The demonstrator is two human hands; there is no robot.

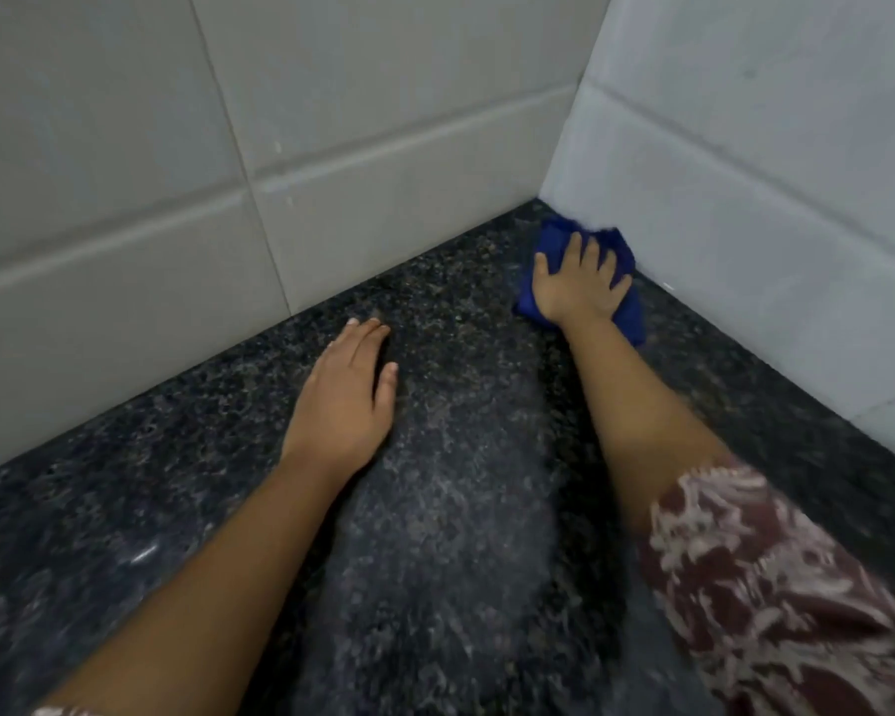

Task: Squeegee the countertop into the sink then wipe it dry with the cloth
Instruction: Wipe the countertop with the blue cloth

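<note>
pressing the blue cloth [554, 240] into the tiled corner, the right hand [580, 281] lies flat on it; the left hand [347, 395], fingers straight, braces on the granite countertop [461, 509] nearby. squeegeeing looks finished; drying is underway, with no squeegee or sink in view.

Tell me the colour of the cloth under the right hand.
Blue; the head view shows the cloth pressed under the right hand.
</note>
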